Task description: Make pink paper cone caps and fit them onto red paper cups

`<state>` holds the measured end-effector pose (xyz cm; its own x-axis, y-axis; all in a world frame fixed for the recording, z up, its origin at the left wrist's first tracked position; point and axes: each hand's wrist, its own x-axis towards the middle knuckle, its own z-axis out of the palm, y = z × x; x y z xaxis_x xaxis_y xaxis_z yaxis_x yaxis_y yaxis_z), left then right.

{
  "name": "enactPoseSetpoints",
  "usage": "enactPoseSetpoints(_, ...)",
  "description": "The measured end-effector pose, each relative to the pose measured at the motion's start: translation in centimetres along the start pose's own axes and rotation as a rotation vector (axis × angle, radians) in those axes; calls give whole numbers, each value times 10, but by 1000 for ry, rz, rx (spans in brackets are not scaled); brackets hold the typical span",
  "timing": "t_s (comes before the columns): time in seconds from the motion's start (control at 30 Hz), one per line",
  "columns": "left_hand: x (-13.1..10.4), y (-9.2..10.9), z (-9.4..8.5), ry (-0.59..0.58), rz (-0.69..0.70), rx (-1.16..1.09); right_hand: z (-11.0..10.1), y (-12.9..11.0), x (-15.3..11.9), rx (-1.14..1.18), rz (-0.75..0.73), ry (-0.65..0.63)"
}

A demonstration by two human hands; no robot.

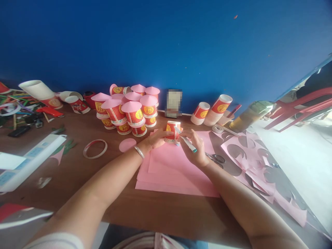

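My left hand [158, 138] grips a red paper cup [170, 127] with a yellow emblem, its fingers around the cup's left side. In my right hand [195, 147] is a slim white utility knife [188, 143] with a green end. Its narrow tip lies against the cup's right side. Both hands are above a stack of pink paper sheets [176, 169]. To the left stand several red cups with pink cone tops [131, 107], some stacked on others. A pink paper disc [127, 145] lies beside my left wrist.
Scissors [218, 159] and pink paper offcuts [259, 169] lie at right. Behind them are stacked paper cups [215, 112], a tape roll [218, 128] and a bottle [250, 116]. At left are a tape ring [95, 149] and a power strip [33, 162]. A blue wall [155, 41] rises behind.
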<state>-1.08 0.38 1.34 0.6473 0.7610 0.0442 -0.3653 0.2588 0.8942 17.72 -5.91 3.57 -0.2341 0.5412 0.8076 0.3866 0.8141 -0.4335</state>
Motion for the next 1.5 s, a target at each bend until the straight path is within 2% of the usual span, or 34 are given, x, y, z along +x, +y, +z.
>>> enactPoseSetpoints(0.13,1,-2,1,17,-8,86,-2,0,2,-21,-39,6)
enactPoseSetpoints(0.37,0,1,4,38,80,122,-9,-1,6,-145,-151,20)
enactPoseSetpoints(0.53,-3,3,7,58,72,221,-11,-3,7,-207,-276,-66)
enactPoseSetpoints(0.77,-1,1,4,67,78,284,-6,-7,3,-229,-286,-132)
enactPoseSetpoints(1.13,-4,6,9,45,47,326,-9,4,3,-292,-354,-92)
enactPoseSetpoints(1.37,0,-3,3,134,102,344,-9,8,-1,-347,-345,-134)
enactPoseSetpoints(1.5,0,-1,6,166,97,384,-8,9,-2,-382,-367,-136)
